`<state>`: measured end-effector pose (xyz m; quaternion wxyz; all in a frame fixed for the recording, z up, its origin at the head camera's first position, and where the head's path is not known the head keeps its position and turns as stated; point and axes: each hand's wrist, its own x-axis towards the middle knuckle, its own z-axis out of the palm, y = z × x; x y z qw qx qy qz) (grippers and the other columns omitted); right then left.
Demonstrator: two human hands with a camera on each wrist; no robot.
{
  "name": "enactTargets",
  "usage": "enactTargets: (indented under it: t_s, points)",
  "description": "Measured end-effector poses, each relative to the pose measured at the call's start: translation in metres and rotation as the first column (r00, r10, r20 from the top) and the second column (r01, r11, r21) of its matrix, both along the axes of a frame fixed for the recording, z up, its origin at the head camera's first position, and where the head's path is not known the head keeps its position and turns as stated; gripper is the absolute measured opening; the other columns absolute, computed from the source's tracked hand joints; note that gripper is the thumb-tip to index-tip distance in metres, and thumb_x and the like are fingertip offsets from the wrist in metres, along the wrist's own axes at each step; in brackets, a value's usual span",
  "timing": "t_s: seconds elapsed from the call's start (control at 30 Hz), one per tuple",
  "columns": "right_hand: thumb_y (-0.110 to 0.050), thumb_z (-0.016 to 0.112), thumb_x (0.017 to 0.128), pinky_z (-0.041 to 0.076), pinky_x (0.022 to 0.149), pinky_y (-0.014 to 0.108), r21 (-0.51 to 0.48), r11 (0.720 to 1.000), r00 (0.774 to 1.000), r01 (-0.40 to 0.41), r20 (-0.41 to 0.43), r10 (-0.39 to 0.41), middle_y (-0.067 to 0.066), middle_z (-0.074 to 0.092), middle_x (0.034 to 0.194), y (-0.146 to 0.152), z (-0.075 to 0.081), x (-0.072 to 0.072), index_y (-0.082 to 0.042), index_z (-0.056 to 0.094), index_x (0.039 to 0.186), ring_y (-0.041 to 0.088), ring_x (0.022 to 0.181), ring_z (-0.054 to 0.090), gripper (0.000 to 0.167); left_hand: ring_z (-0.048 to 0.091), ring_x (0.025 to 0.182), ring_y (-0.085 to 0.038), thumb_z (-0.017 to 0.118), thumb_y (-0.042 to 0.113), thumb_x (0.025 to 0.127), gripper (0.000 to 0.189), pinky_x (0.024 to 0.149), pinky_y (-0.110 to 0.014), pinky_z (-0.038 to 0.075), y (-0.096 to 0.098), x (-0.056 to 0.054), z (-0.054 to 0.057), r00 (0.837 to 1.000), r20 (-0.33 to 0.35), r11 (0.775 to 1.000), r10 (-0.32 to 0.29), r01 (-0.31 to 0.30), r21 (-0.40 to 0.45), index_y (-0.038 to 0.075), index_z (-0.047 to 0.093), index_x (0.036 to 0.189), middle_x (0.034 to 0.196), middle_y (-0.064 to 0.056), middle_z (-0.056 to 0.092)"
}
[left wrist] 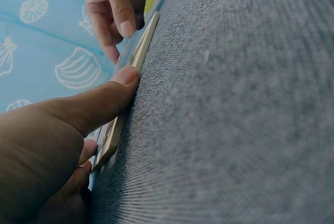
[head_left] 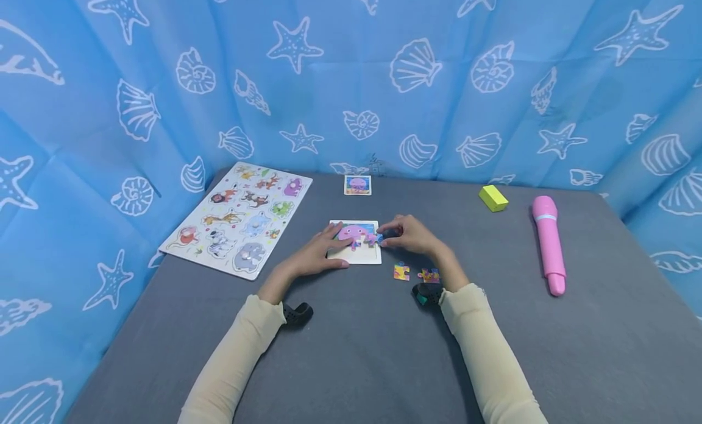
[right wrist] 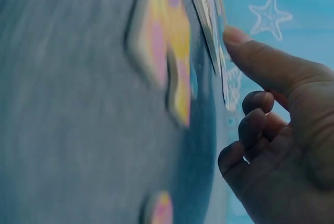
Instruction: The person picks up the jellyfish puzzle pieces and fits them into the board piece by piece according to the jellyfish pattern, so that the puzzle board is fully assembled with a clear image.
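Right hand (head_left: 412, 234) apparently pinches 1 puzzle piece (head_left: 375, 238) — likely light, stiff, best edge-held. Left hand (head_left: 315, 252), fingers spread, touches the board (head_left: 364, 257).

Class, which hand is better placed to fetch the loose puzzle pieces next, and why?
Probably the right hand: the loose pieces lie close to its wrist, while the left hand touches the left side of the puzzle tray.

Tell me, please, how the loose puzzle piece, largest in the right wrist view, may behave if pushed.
The puzzle piece is probably stiff: its edge looks thick and unbent. Lying flat, it should slide rather than roll. The grey surface looks woven, so some drag is possible.
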<state>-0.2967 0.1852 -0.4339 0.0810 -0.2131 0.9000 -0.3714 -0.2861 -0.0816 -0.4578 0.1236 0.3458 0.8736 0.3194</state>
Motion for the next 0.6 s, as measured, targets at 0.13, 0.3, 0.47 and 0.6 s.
enactTargets:
  t_s: [0.13,0.3,0.47,0.6]
  points:
    - [-0.013,0.071,0.079,0.033,0.061,0.027,0.035,0.999,1.000,0.000,0.008,-0.001,0.006,0.050,0.078,-0.008,-0.002,-0.003,-0.005,0.069,0.107,0.017,0.069,0.037,0.029,-0.001,0.143,-0.034,0.063,0.031,0.086,0.061,0.112,-0.056,0.006,0.000,-0.001,-0.001,1.000,0.006,1.000,0.000,0.000,0.001,0.012,0.041,0.139,0.154,-0.015,0.011]
    - [-0.015,0.072,0.080,0.032,0.061,0.028,0.039,0.999,1.000,-0.013,0.025,0.012,0.006,0.050,0.079,-0.013,-0.004,-0.006,-0.005,0.069,0.107,0.017,0.069,0.036,0.029,0.000,0.142,-0.034,0.063,0.032,0.086,0.061,0.112,-0.057,0.007,0.000,-0.001,-0.001,1.000,0.001,1.000,-0.004,0.004,-0.008,0.012,0.040,0.139,0.154,-0.015,0.011]
    - [-0.016,0.073,0.078,0.032,0.060,0.027,0.039,0.999,0.999,-0.001,0.040,-0.001,0.004,0.047,0.076,-0.016,-0.004,-0.006,-0.006,0.069,0.109,0.017,0.067,0.035,0.033,-0.001,0.143,-0.034,0.063,0.032,0.086,0.061,0.112,-0.057,0.007,0.001,-0.003,-0.003,1.000,0.000,1.000,-0.011,0.011,-0.005,0.012,0.041,0.139,0.154,-0.015,0.011]
    - [-0.014,0.072,0.079,0.031,0.059,0.027,0.007,1.000,1.000,-0.021,0.021,0.021,0.004,0.045,0.073,-0.019,-0.003,-0.008,-0.006,0.069,0.110,0.016,0.066,0.034,0.032,-0.001,0.143,-0.034,0.063,0.032,0.086,0.061,0.112,-0.057,0.006,0.000,-0.003,-0.002,1.000,0.001,1.000,-0.006,0.006,-0.005,0.012,0.041,0.139,0.155,-0.014,0.011]
